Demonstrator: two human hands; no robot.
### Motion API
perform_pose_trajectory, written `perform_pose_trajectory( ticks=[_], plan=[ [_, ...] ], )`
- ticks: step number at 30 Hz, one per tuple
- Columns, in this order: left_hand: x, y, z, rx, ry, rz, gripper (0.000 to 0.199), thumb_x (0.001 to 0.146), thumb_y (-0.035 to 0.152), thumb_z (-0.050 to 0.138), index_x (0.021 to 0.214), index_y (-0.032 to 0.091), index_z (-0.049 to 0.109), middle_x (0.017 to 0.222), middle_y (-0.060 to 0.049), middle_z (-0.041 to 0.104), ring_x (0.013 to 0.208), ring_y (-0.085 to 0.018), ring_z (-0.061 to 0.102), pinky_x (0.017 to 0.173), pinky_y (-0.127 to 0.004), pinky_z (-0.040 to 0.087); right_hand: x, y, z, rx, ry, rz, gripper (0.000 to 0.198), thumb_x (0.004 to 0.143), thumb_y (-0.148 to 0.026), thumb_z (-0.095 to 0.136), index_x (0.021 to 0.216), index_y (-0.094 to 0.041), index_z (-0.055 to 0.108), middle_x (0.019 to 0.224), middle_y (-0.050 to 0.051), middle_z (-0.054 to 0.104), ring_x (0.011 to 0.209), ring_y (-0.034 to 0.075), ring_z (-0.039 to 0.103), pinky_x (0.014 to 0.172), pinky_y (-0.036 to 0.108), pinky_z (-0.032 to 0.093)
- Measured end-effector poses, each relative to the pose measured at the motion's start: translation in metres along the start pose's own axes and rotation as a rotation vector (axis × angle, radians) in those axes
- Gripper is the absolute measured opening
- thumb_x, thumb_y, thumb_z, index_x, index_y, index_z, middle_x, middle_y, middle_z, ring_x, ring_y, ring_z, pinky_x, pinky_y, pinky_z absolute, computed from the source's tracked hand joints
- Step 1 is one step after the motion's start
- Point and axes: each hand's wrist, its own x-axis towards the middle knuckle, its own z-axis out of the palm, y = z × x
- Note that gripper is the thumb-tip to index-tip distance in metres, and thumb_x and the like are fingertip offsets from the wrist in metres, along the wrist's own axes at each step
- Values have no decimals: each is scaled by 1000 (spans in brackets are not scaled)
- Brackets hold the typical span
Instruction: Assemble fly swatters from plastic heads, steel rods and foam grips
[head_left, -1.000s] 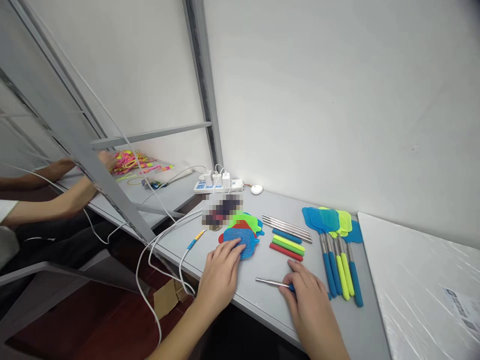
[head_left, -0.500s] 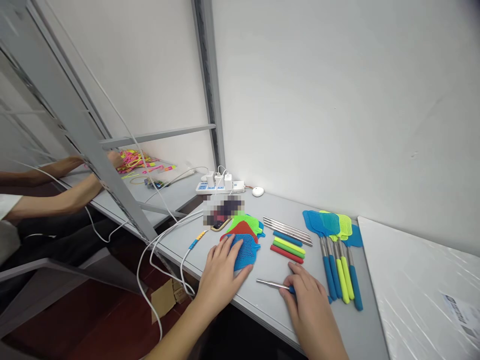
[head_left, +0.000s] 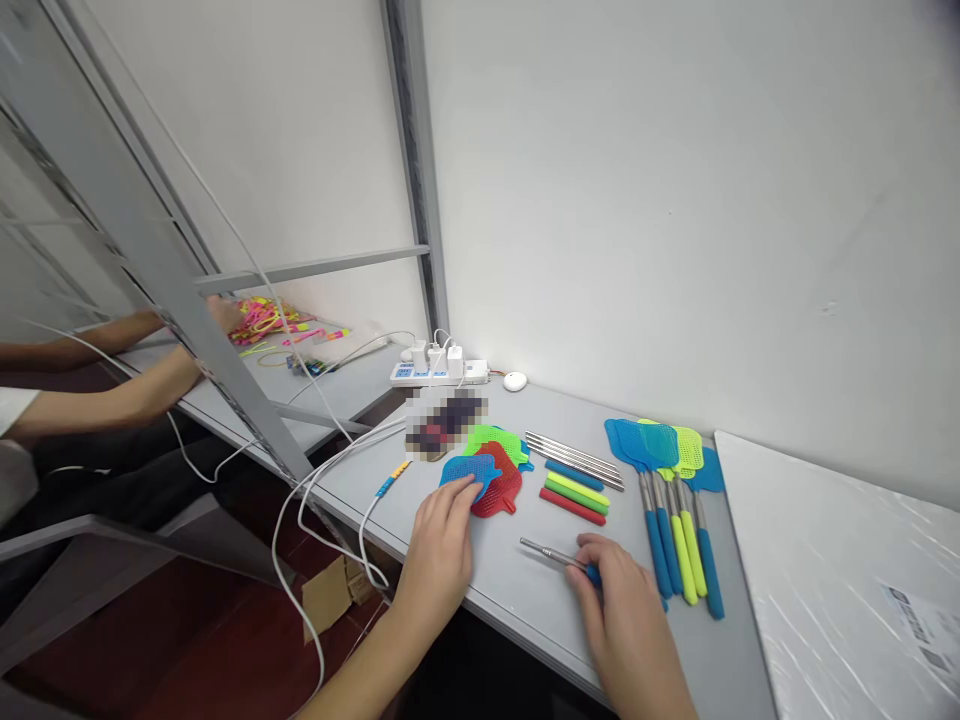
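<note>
My left hand (head_left: 444,535) has its fingers closed on a blue fly swatter head (head_left: 469,472), lifted and tilted over a red swatter head (head_left: 498,490). A green swatter head (head_left: 491,440) lies behind the red one. In my right hand (head_left: 619,600) is a metal rod with a blue grip (head_left: 551,552), its bare tip pointing left. Between the hands and the wall lie several loose metal rods (head_left: 574,460) and coloured grip sleeves, among them a red one (head_left: 571,506) and a yellow one (head_left: 577,488). Several assembled fly swatters (head_left: 679,530) lie to the right of my right hand.
A power strip (head_left: 480,372) with plugged chargers and a white round case (head_left: 515,382) stand by the wall. White cables (head_left: 304,490) hang over the left edge. A wrapped white panel (head_left: 840,560) lies at right. Beyond the grey frame (head_left: 247,400), another person's arm (head_left: 112,405) reaches toward colourful pieces.
My left hand has picked up the blue swatter head and turned it, uncovering the red one beneath. The rod in my right hand has risen slightly at its tip.
</note>
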Motion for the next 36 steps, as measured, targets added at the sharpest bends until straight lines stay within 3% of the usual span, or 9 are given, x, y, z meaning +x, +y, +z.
perform_pose_trajectory(
  ticks=[2, 5, 8, 12, 22, 30, 36],
  plan=[
    [1, 1, -2, -37, 29, -22, 43, 89, 1, 38, 125, 21, 50, 127, -11, 57, 118, -24, 53, 97, -46, 46, -1, -1, -3, 49, 0, 109, 23, 95, -44, 43, 94, -25, 55, 95, 6, 68, 86, 25, 65, 74, 40, 53],
    [0, 0, -2, -84, 83, -35, 37, 89, 0, 40, 115, 22, 55, 120, -8, 61, 113, -24, 55, 95, -48, 46, -4, -4, -7, 130, 26, 209, 27, 94, -50, 43, 97, -26, 55, 91, 4, 68, 81, 22, 65, 66, 33, 53],
    [-2, -2, -1, -142, 229, 55, 35, 88, -1, 46, 109, 24, 59, 113, -6, 65, 109, -23, 57, 96, -52, 45, -6, -7, -9, 184, 44, 179, 26, 94, -50, 45, 97, -26, 57, 92, 3, 68, 79, 19, 66, 66, 29, 53],
    [-5, -3, 1, -222, 380, 188, 35, 85, -3, 53, 104, 24, 62, 106, -5, 67, 109, -23, 57, 89, -49, 50, -6, -11, -9, 187, 26, 38, 23, 96, -43, 46, 97, -25, 60, 90, 2, 69, 78, 16, 66, 69, 26, 52],
    [-6, 5, -6, -194, 376, 224, 30, 84, 0, 58, 98, 27, 65, 102, -4, 70, 104, -23, 59, 85, -46, 52, -6, -14, -8, 164, 30, -110, 18, 98, -35, 46, 99, -25, 60, 86, 2, 68, 73, 16, 66, 66, 24, 52],
    [0, 16, -9, -188, 403, 234, 32, 82, -2, 60, 95, 27, 65, 99, -3, 70, 101, -22, 58, 84, -44, 51, -6, -13, -7, 176, 29, -106, 17, 98, -33, 46, 101, -25, 60, 87, 1, 67, 75, 15, 65, 71, 25, 51],
    [1, 18, -10, -170, 415, 243, 29, 83, 0, 61, 92, 28, 65, 97, -1, 70, 100, -21, 59, 82, -43, 51, -7, -13, -8, 184, 93, -114, 15, 97, -31, 49, 96, -23, 62, 83, 2, 66, 72, 15, 65, 64, 25, 50]
  ],
)
